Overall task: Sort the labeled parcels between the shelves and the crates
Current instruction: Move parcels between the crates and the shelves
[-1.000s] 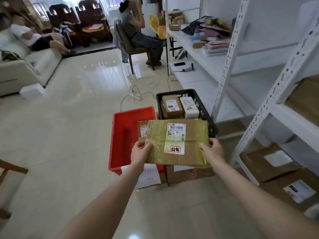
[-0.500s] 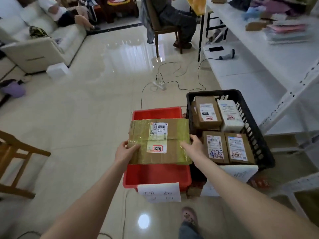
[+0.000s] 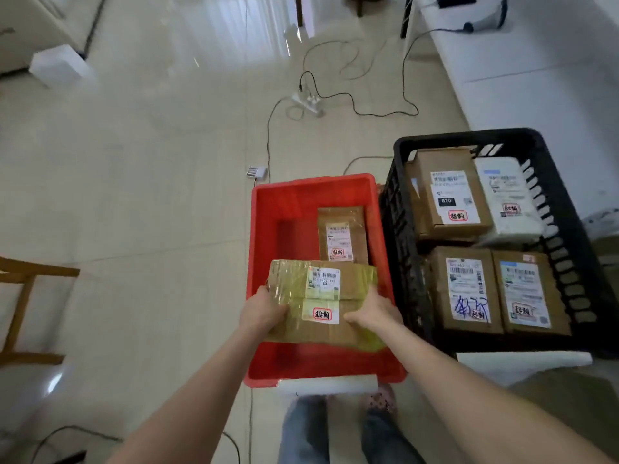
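A flat cardboard parcel [image 3: 321, 296] wrapped in yellowish tape, with a barcode label and a red-marked sticker, hangs low inside the red crate [image 3: 264, 229]. My left hand [image 3: 263, 313] grips its left edge and my right hand [image 3: 375, 309] grips its right edge. A smaller taped parcel [image 3: 340, 234] lies on the crate floor just beyond it. To the right stands a black slatted crate [image 3: 402, 229] holding several labeled parcels, brown ones [image 3: 445, 192] and a white one [image 3: 505, 195].
Cables and a white power strip [image 3: 308, 102] lie on the tiled floor beyond the crates. A white low shelf [image 3: 536, 78] with a handheld scanner [image 3: 485, 18] runs along the right. A wooden chair frame [image 3: 20, 296] stands at the left edge. My legs [image 3: 335, 430] are below.
My view has tilted down over the crates. Both hands have lowered the taped parcel from above the red crate's rim down into it, revealing the small parcel behind.
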Motion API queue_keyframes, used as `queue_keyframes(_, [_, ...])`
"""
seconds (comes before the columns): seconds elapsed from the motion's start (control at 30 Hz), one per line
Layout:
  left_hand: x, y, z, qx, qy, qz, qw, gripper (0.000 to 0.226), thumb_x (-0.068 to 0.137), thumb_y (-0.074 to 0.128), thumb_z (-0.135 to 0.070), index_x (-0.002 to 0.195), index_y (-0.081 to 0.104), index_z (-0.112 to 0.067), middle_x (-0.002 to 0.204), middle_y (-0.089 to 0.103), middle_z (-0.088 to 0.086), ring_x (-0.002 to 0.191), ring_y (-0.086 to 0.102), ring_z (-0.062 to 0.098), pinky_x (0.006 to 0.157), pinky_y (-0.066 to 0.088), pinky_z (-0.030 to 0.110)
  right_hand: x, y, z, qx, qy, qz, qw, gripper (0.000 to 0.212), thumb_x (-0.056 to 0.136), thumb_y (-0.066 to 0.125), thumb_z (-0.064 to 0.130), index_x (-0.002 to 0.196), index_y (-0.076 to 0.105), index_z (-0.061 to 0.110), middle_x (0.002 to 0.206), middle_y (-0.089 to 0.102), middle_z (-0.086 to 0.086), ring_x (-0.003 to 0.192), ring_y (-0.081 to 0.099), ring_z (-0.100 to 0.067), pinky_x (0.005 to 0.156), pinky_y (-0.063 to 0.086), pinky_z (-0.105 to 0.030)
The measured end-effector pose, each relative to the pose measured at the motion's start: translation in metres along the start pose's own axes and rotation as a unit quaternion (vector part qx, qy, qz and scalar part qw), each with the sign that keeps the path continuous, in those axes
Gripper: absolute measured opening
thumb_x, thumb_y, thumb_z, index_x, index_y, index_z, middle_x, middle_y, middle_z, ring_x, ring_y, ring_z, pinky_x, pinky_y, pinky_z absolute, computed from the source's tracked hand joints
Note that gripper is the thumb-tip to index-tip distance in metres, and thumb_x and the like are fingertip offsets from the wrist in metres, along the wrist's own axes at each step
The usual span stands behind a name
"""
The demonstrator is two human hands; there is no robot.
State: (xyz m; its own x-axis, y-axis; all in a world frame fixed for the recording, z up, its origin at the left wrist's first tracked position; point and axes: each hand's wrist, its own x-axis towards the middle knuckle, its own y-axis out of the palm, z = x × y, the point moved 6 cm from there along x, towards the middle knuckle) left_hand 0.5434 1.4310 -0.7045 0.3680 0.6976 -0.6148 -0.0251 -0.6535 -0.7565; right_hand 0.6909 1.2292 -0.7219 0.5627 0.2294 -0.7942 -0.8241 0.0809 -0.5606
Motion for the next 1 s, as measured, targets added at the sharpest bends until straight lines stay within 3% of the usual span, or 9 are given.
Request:
queue_keyframes(0.1, [0.029,0.027,0.013,0.018,-0.035,0.064,0.997,0.043,0.079,0.064,-0.029,0.115,0.053,-0.009,0.1,0.064,0.004,0.096,0.063,0.027,0.08,0.052,0.034,0.02,0.028,-0.005,-0.017,0.029,0.044,0.999,0.094,0.076,0.074,0.041,0.15,0.02,0.019,0.136,0.053,-0.008,0.118,0.056,-0.026,0.083,0.049,-0.031])
queue_keyframes(0.23, [0.059,0.065,0.033,-0.004,-0.064,0.116,0.991,0.036,0.076,0.066,-0.024,0.106,0.053,-0.01,0.077,0.056,-0.004,0.075,0.06,0.019,0.071,0.053,0.031,0.046,0.057,-0.01,-0.027,0.073,0.06,0.995,0.097,0.073,0.075,0.032,0.151,0.019,0.021,0.138,0.051,-0.011,0.123,0.053,-0.03,0.089,0.049,-0.033])
queue_keyframes(0.5, [0.099,0.129,0.054,-0.085,-0.108,0.159,0.978,0.05,0.078,0.07,-0.021,0.12,0.048,-0.003,0.115,0.061,0.012,0.1,0.062,0.027,0.073,0.049,0.031,0.096,0.092,-0.027,0.032,0.102,-0.019,0.994,0.078,0.081,0.065,0.022,0.145,0.021,0.029,0.136,0.04,-0.013,0.123,0.047,-0.035,0.095,0.043,-0.038])
queue_keyframes(0.7, [0.11,0.178,0.076,-0.147,-0.13,0.163,0.967,0.06,0.078,0.073,-0.016,0.128,0.043,-0.002,0.121,0.059,0.015,0.109,0.059,0.031,0.094,0.05,0.04,0.127,0.137,-0.042,0.03,0.096,0.0,0.995,0.098,0.079,0.07,0.024,0.15,0.005,0.033,0.15,0.021,-0.011,0.133,0.034,-0.033,0.102,0.038,-0.042])
queue_keyframes(0.83, [0.117,0.203,0.084,-0.199,-0.135,0.179,0.954,0.063,0.078,0.071,-0.007,0.133,0.041,-0.002,0.124,0.059,0.016,0.11,0.06,0.032,0.097,0.049,0.043,0.146,0.156,-0.053,0.028,0.091,0.036,0.995,0.108,0.077,0.075,0.025,0.152,-0.003,0.032,0.159,0.002,-0.009,0.142,0.022,-0.034,0.109,0.032,-0.043])
queue_keyframes(1.0, [0.111,0.205,0.081,-0.196,-0.109,0.182,0.957,0.054,0.078,0.071,-0.001,0.128,0.05,0.0,0.122,0.062,0.017,0.109,0.061,0.031,0.097,0.048,0.043,0.14,0.156,-0.057,0.02,0.069,0.041,0.997,0.106,0.077,0.076,0.031,0.153,0.001,0.029,0.158,0.001,-0.011,0.143,0.019,-0.034,0.111,0.03,-0.042])
